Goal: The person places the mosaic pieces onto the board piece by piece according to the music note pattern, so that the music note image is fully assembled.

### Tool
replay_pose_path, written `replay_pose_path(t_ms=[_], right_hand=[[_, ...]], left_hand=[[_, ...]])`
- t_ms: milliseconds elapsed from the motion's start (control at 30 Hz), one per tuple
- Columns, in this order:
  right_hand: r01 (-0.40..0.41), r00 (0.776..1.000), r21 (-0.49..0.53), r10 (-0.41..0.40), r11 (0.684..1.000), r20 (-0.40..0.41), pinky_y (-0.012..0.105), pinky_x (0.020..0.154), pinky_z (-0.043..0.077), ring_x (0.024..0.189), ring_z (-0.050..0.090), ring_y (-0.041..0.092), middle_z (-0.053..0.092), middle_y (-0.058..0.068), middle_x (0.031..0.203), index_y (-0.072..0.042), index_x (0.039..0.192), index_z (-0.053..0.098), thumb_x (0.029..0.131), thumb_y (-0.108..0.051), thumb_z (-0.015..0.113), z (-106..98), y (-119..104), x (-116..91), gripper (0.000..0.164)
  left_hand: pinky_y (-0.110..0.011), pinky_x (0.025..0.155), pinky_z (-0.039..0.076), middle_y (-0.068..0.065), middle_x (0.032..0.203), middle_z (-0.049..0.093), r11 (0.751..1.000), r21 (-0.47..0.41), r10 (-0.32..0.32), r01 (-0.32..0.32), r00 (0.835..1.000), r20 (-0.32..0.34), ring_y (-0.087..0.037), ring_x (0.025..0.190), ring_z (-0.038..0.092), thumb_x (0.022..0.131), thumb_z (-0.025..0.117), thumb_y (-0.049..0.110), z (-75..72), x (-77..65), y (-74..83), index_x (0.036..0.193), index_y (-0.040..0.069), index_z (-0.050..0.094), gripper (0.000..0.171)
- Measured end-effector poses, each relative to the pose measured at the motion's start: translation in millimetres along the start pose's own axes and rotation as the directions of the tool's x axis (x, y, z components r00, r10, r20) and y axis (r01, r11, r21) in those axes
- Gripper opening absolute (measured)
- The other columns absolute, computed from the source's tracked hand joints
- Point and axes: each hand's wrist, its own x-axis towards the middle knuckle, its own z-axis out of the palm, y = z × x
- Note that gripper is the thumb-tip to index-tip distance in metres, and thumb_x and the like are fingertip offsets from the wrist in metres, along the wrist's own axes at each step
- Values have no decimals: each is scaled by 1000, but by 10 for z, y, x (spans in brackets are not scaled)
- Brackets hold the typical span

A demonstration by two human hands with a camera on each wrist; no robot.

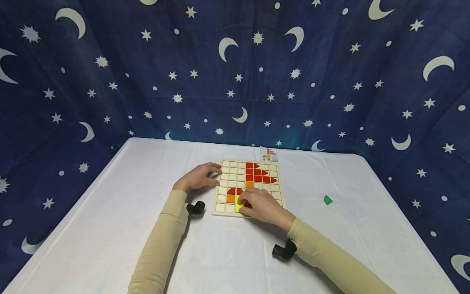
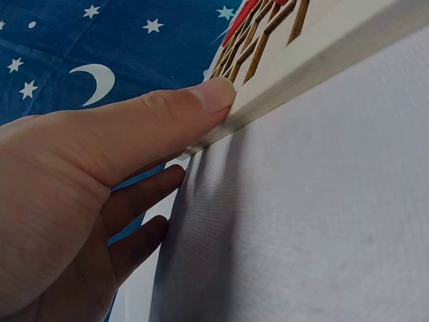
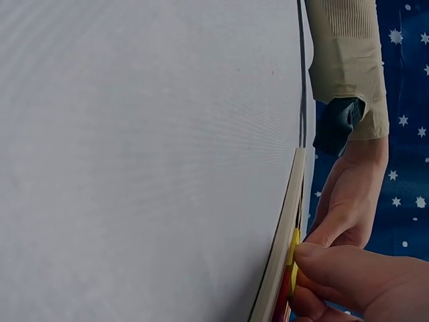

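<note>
A square wooden grid board (image 1: 223, 177) lies on the table, with red, orange and yellow tiles in its cells. My left hand (image 1: 198, 177) is at the board's left side; in the left wrist view its thumb touches the board's edge and the other fingers extend loosely along the side. Over the lower middle of the board, my right hand (image 1: 265, 205) pinches a yellow tile (image 1: 238, 207) between thumb and fingers, close against the grid. Part of that tile and the cells under the palm are hidden. Red half-round tiles (image 1: 231, 191) and an orange tile (image 1: 230, 199) sit beside it.
A small printed pattern card (image 1: 269, 154) lies behind the board. One green piece (image 1: 328, 200) is on the white cloth (image 1: 352, 241) to the right. Black wrist devices (image 1: 196, 208) are strapped to both sleeves. A star-and-moon curtain (image 1: 205, 81) hangs behind the table.
</note>
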Motion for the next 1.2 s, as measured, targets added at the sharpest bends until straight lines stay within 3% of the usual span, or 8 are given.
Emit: replay_pose_path(t_ms=[300, 600, 867, 1067, 1200], right_hand=[[13, 1000, 25, -12, 1000, -7, 28, 72, 51, 79, 58, 10, 67, -6, 89, -14, 95, 76, 86, -21, 74, -11, -22, -2, 11], [-175, 983, 126, 180, 976, -24, 28, 74, 49, 78, 53, 8, 62, -9, 88, -14, 100, 74, 89, -24, 72, -130, 231, -201, 16], [-338, 932, 186, 356, 922, -68, 34, 70, 51, 81, 59, 17, 66, 5, 95, -2, 108, 71, 90, -17, 70, -415, 803, -642, 24], [-507, 854, 165, 519, 846, -31, 42, 72, 54, 90, 62, 32, 66, 19, 103, 8, 115, 64, 89, -18, 70, -662, 1215, -1052, 37], [-552, 825, 145, 563, 821, -46, 49, 75, 53, 93, 61, 38, 64, 24, 102, 13, 114, 61, 87, -18, 71, -761, 1412, -1278, 42]], left_hand=[[-44, 116, 29, -10, 145, 48, 1000, 4, -3, 3, 1000, 3, -30, 138, 39, 86, 76, 24, -5, -4, 5, 127, 6, 64, 46], [-44, 116, 29, -11, 146, 48, 1000, 3, -3, 3, 1000, 2, -30, 139, 38, 86, 77, 23, 0, -4, 7, 127, 5, 64, 47], [-44, 116, 29, -11, 146, 48, 1000, 2, 6, -6, 1000, 2, -30, 139, 38, 86, 76, 22, 9, -6, -11, 127, 4, 64, 46], [-44, 116, 29, -11, 146, 47, 1000, -2, 4, -4, 1000, 6, -31, 139, 37, 86, 76, 22, 7, -2, -1, 127, 4, 64, 47], [-44, 116, 29, -11, 147, 47, 1000, -10, -2, 2, 1000, 9, -31, 139, 37, 86, 76, 21, 9, -1, 10, 128, 4, 63, 47]])
